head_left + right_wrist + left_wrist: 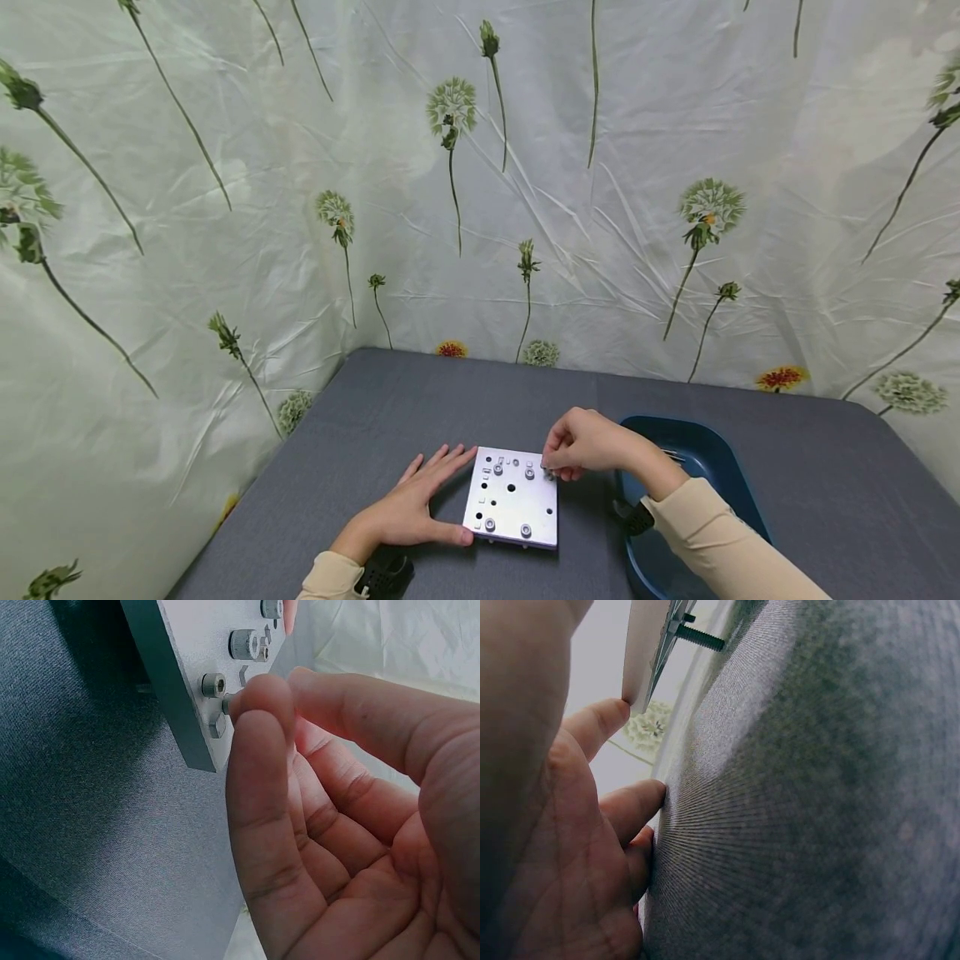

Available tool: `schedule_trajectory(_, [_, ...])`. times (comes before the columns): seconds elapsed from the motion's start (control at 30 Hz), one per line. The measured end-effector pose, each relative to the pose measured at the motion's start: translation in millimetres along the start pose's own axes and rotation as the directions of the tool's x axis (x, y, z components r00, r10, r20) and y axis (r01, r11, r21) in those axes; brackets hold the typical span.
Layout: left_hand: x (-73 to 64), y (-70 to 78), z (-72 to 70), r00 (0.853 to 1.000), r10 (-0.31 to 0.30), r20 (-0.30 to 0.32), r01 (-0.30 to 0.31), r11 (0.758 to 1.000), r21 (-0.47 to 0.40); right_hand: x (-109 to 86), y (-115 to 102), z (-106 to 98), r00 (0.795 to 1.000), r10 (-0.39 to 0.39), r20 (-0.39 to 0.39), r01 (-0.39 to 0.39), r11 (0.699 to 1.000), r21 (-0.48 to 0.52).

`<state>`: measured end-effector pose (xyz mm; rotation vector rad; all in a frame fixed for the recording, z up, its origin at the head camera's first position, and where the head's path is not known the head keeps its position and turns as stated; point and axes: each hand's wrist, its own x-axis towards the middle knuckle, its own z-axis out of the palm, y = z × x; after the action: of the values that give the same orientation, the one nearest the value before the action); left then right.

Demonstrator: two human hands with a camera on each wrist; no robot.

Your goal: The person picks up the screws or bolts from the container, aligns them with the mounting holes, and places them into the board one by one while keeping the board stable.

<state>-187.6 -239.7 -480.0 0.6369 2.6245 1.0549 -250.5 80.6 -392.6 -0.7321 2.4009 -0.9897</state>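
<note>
A square silver metal plate (512, 498) lies on the grey cloth, with holes and several socket-head screws (526, 530) set in its face. My left hand (416, 504) is spread along its left side, index fingertip at the far corner and thumb at the near one. A threaded screw end (701, 637) sticks out beneath the plate in the left wrist view. At the far right corner my right hand (588, 442) pinches a small screw (229, 703), mostly hidden by the fingertips. Close beside it stands another socket-head screw (214, 685).
A dark blue bin (720, 475) stands on the right, partly under my right forearm, with a few thin metal pieces (673, 456) inside. The grey cloth-covered table (450, 392) ends at a flower-printed curtain (525, 208) behind and on the left.
</note>
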Motion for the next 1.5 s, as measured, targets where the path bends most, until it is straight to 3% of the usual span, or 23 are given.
schedule_trajectory(0.7, [-0.5,-0.5,0.3,1.000,0.009,-0.004,-0.009,1.000,-0.001,-7.0,2,-9,1.000,0.016,-0.020,-0.016,1.000,0.004])
schedule_trajectory(1.13, [-0.1,-3.0,-0.4,0.999,0.049,-0.006,-0.049,0.999,0.011,-18.6,12,-29,0.999,0.016,-0.041,-0.017,1.000,-0.002])
schedule_trajectory(1.5, [-0.4,-2.6,-0.2,0.999,0.049,-0.006,-0.049,0.999,0.012,-28.8,24,-41,0.996,0.048,-0.070,-0.046,0.999,0.020])
